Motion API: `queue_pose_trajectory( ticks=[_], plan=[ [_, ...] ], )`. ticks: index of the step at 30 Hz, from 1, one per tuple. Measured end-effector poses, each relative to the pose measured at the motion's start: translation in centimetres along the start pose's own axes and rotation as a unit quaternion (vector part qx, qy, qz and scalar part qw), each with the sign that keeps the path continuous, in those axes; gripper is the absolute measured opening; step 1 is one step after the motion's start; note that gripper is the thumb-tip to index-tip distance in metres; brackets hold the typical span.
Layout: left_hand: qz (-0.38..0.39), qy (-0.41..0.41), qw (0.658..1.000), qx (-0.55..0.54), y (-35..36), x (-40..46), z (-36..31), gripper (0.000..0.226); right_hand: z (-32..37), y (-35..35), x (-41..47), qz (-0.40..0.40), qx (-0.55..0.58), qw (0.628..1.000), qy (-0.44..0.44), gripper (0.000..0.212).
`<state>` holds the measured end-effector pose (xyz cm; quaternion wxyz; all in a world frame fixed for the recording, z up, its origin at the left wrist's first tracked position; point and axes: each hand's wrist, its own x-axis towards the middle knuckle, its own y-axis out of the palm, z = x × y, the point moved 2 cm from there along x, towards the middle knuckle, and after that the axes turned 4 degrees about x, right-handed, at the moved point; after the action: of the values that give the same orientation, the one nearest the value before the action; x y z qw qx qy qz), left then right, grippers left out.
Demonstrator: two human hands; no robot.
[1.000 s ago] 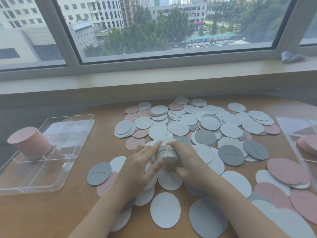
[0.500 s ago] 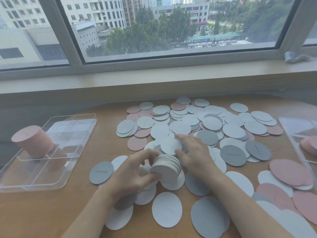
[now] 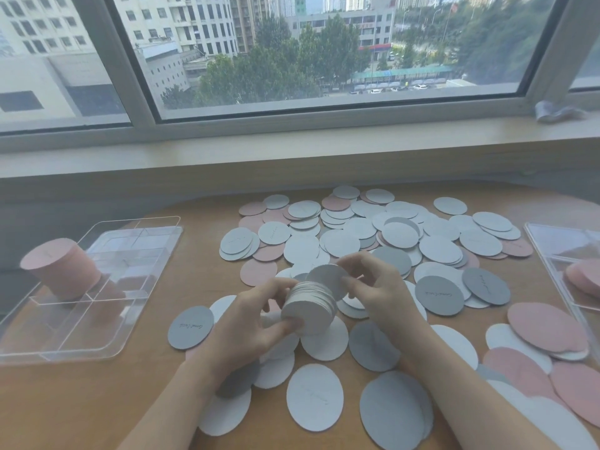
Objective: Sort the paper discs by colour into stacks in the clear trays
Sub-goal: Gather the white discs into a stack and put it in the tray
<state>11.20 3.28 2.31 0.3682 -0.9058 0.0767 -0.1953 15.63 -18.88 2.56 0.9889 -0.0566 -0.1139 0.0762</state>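
Observation:
White, grey and pink paper discs (image 3: 399,235) lie scattered over the wooden table (image 3: 81,401). My left hand (image 3: 250,329) grips a thick stack of white discs (image 3: 308,311), tilted, above the table's middle. My right hand (image 3: 380,287) pinches a single white disc (image 3: 328,280) by its edge right at the far end of that stack. A clear divided tray (image 3: 107,287) sits at the left with a tall pink stack (image 3: 60,267) in its far-left compartment. A second clear tray (image 3: 558,245) at the right edge holds several pink discs (image 3: 584,277).
A window sill (image 3: 292,157) and window run along the table's far side. A crumpled bit of paper (image 3: 556,112) lies on the sill at right. Large pink discs (image 3: 548,326) overlap near the right front. Bare wood shows at the front left.
My right hand let go of the stack, picked a white disc from the pile and brought it to the stack. My left hand lifted the stack slightly and tilted it.

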Motion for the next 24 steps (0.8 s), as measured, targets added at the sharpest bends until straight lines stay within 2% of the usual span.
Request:
queue_pose_trajectory(
  ticks=[3,5,9,11,13,15,17,20,24],
  plan=[
    [-0.032,-0.027,0.999,0.007,0.0,0.1,0.5,0.056,0.3,0.5,-0.3,0.062,0.025,0.998,0.024,0.014],
    [-0.041,-0.041,0.998,0.019,0.1,0.1,1.0,0.065,0.4,0.9,-0.5,0.094,-0.015,0.995,0.018,0.021],
    [-0.083,0.008,0.990,0.113,0.3,0.4,1.1,0.052,0.0,1.8,-1.0,0.149,-0.152,0.976,-0.037,0.049],
    [-0.102,0.033,0.985,0.132,0.4,0.6,1.1,0.046,-0.3,2.1,-1.0,0.155,-0.176,0.971,-0.048,0.047],
    [-0.103,0.025,0.990,0.097,0.2,0.6,1.2,0.043,-0.4,1.9,-1.1,0.153,-0.181,0.971,-0.038,0.045],
    [-0.111,-0.015,0.993,0.032,-0.2,0.7,1.2,0.044,-0.3,1.4,-1.1,0.153,-0.185,0.971,-0.018,0.048],
    [-0.131,-0.066,0.989,0.025,-0.3,1.3,1.4,0.039,0.0,1.0,-1.1,0.167,-0.181,0.969,-0.001,0.045],
    [-0.079,-0.121,0.986,0.082,0.6,3.6,2.3,0.030,0.5,1.0,-1.3,0.205,-0.177,0.963,0.013,0.035],
    [0.007,-0.170,0.973,0.158,2.0,6.3,2.6,0.046,0.6,1.2,-1.6,0.223,-0.167,0.960,0.011,0.033]
  ],
)
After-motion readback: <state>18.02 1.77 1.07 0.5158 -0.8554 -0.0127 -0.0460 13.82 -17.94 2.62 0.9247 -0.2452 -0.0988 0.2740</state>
